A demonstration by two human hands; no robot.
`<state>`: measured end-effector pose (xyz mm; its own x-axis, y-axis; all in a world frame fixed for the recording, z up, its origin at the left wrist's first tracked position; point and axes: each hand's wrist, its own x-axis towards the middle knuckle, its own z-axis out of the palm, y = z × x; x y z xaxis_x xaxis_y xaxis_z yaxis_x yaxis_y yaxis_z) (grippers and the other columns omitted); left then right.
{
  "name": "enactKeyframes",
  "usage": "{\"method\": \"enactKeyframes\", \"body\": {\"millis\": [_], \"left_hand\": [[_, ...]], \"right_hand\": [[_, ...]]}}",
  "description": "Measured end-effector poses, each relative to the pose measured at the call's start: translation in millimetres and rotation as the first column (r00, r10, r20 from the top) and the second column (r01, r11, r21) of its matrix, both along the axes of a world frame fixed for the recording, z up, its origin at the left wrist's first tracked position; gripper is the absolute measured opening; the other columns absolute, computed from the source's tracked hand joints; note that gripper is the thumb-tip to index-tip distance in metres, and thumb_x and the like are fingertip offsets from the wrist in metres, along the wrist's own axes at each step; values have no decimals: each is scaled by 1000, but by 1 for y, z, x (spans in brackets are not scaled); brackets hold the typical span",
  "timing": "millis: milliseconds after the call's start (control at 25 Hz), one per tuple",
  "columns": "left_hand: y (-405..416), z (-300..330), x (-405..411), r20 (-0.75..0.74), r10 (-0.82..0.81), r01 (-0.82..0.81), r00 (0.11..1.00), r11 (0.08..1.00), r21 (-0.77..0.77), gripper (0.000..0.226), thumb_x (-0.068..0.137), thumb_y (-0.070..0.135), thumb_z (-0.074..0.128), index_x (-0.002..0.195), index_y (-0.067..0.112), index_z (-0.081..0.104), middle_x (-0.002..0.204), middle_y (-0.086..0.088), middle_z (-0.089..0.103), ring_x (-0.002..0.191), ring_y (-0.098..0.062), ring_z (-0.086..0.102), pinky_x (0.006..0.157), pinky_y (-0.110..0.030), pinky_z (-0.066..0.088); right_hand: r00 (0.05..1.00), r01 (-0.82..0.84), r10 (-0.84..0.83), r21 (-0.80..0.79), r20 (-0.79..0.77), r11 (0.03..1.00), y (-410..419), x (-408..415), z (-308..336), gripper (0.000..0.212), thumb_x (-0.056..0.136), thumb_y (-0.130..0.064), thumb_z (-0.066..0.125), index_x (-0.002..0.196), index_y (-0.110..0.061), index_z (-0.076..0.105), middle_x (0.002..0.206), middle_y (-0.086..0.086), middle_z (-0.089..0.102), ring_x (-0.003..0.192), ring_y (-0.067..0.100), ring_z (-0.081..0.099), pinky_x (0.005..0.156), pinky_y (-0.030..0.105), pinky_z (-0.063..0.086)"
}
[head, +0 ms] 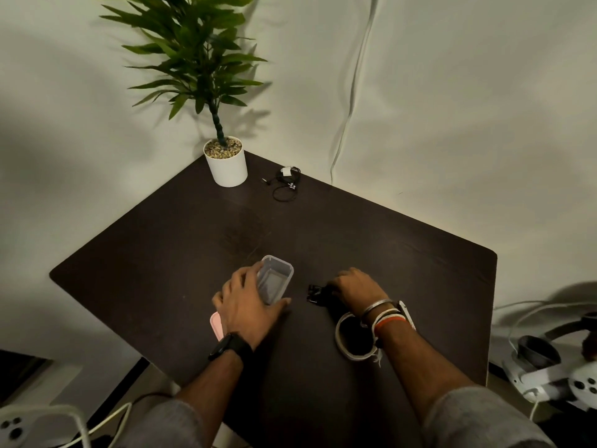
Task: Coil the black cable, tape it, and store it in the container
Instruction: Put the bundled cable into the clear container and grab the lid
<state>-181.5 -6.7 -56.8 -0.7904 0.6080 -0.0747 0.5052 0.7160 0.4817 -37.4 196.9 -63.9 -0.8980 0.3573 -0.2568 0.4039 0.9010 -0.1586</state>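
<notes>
Left hand [245, 302] holds the clear rectangular plastic container [275, 279] by its near-left side, fingers & thumb wrapped round the wall; the tub stands open-topped on the dark wooden bench [161, 253], nothing inside that I can see. Right hand [353, 286] lies just right of it, fingers curled down over the black cable [315, 294], which sits on the bench as a dark clump poking out left of the knuckles. Looks like a grip, but black on dark wood, so I can't tell if the coil is tight or taped. Roll of pale tape [342, 342] lies flat under the right wrist, near side. Pink flat item [217, 324] peeks out under the left wrist.

Risks, as I judge them: if the coil isn't taped it'll spring open on lifting & snag the tub rim, since the tub is narrow. Tub is light; w/o the left hand steadying it, a push from the cable could tip or slide it. Right forearm may drag the tape roll along.

Far end: white potted plant [226, 163], second thin black earphone wire [286, 184], well apart from the work.
</notes>
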Motion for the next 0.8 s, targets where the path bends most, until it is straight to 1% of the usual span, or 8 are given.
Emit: {"method": "enactKeyframes", "body": {"millis": [40,120,280,400,480,560,680,800], "left_hand": [[-3,-3,0,14,4,-4,1000,1000,-13,99,67,71,75,150,39,32,149,4,43,134,-23,46,113,-51,32],[-5,-6,0,39,11,-10,999,1000,-14,100,68,70,75,151,39,29,150,4,43,132,-20,49,114,-50,30],[8,-7,-2,48,0,-1,999,1000,21,101,66,69,76,151,39,29,147,6,48,128,-16,53,109,-45,26],[25,-6,-2,77,-28,26,997,999,24,107,62,70,78,151,37,28,146,6,50,128,-15,53,109,-47,25],[35,-6,-1,106,-78,76,991,997,28,112,58,71,79,151,37,27,147,6,49,129,-16,52,110,-49,25],[41,-3,-1,149,-115,110,982,993,42,120,52,72,82,152,40,23,150,5,44,132,-18,49,111,-52,24],[42,-1,-3,207,-109,101,972,994,49,131,43,73,84,152,44,17,156,2,35,138,-24,44,112,-56,23],[34,2,-8,225,-89,70,970,994,88,137,35,84,75,153,46,15,159,1,30,141,-26,40,114,-59,25]], "right_hand": [[1000,-18,18,32,6,999,-2,-1,-1,24,101,-24,50,115,-14,67,112,8,67,107,28,59,85,34,46],[999,-46,44,76,23,996,-5,-3,0,23,101,-24,49,109,-11,67,107,10,68,104,28,60,84,36,47],[1000,-7,9,83,-25,997,-1,7,4,22,100,-23,52,115,-13,66,111,9,68,107,27,59,87,36,48],[992,93,-83,105,-99,990,7,23,17,25,99,-22,56,123,-19,64,117,5,67,111,24,57,90,33,48],[983,127,-110,113,-144,985,14,27,33,25,100,-25,55,124,-22,64,116,3,67,110,22,57,87,31,47],[971,133,-107,110,-215,985,17,21,54,24,101,-26,54,121,-23,66,113,3,68,106,21,58,84,30,46],[929,127,-95,66,-357,990,11,-3,88,21,100,-24,56,115,-20,70,108,3,72,102,24,61,84,33,47],[881,72,-54,22,-471,997,-3,-32,122,18,98,-23,60,110,-19,73,104,3,74,97,25,63,82,36,48]]}}
